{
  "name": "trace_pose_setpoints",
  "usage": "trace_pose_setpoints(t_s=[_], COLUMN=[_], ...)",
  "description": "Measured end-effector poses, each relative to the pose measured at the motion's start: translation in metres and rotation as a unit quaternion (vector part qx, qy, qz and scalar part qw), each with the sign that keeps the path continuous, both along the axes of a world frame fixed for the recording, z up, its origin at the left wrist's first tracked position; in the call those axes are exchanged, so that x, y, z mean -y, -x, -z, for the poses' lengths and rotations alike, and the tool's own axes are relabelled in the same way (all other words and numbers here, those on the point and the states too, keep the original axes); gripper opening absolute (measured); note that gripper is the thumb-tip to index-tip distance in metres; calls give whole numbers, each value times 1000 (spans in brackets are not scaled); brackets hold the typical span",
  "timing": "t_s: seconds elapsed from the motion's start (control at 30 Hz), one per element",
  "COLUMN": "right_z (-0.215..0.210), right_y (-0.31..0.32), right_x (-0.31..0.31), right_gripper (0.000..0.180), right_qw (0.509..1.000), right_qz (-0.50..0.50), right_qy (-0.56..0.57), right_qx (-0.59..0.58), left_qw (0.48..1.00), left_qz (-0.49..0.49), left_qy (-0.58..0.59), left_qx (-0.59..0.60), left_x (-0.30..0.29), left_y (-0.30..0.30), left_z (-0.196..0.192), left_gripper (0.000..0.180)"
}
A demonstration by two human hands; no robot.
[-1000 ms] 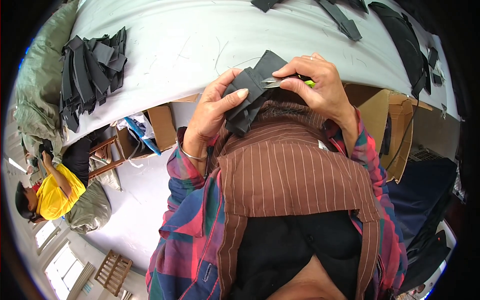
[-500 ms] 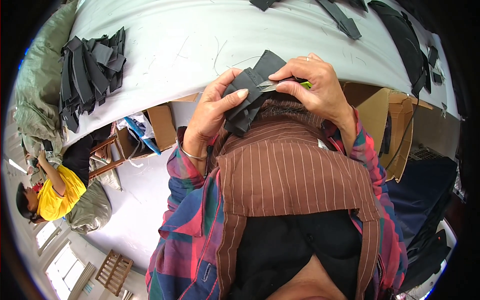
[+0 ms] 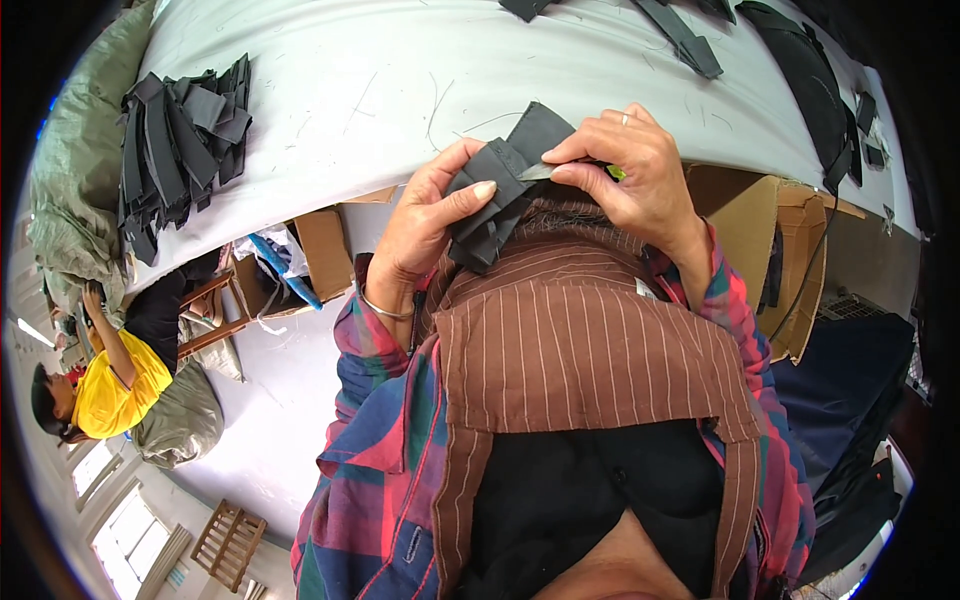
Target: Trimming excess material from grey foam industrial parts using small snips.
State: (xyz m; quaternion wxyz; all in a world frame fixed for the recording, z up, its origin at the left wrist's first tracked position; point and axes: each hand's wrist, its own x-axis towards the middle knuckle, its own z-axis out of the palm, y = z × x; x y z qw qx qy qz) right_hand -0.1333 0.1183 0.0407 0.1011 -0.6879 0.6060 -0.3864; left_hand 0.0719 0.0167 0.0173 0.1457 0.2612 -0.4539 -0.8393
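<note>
— What is held up at the center?
— Dark grey cloth (image 3: 508,163), folded in flat layers, is pinched in the left hand (image 3: 438,205), one square-ended flap slanting up and to the right, other folds hanging below.
— And the tool?
— Small scissors (image 3: 537,173), gripped in the right hand (image 3: 632,165), a lime-green part showing past the thumb. Silver blades point left, tips at the cloth.
— Blades apart?
— Close together; whether they fully meet is too small to tell.
</note>
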Motion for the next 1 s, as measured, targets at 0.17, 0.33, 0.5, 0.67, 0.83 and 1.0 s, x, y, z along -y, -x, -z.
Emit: trace_pose_setpoints(t_s=[0.17,0.33,0.5,0.67,0.83,1.0], right_z=[-3,-4,-4,-8,-9,-9], right_y=[-10,-10,-9,-8,-7,-8], right_x=[-1,-1,-4,-3,-4,-4], right_gripper=[12,14,14,13,12,13], right_qw=[996,994,999,999,1000,998], right_qz=[73,72,33,25,12,50], right_qy=[43,45,3,2,6,22], right_qx=[20,71,42,25,5,-9], left_qw=[1000,1000,1000,1000,1000,1000], left_qz=[-15,1,-4,-6,1,5], left_qy=[-8,-13,-12,-10,-14,-5], left_qx=[-5,-16,-13,-11,-14,-8], left_x=[-1,0,0,0,0,-1], left_y=[0,-1,-2,-2,-2,-2], left_z=[-3,-2,-1,-1,0,-1], left_gripper=[31,31,30,30,30,30])
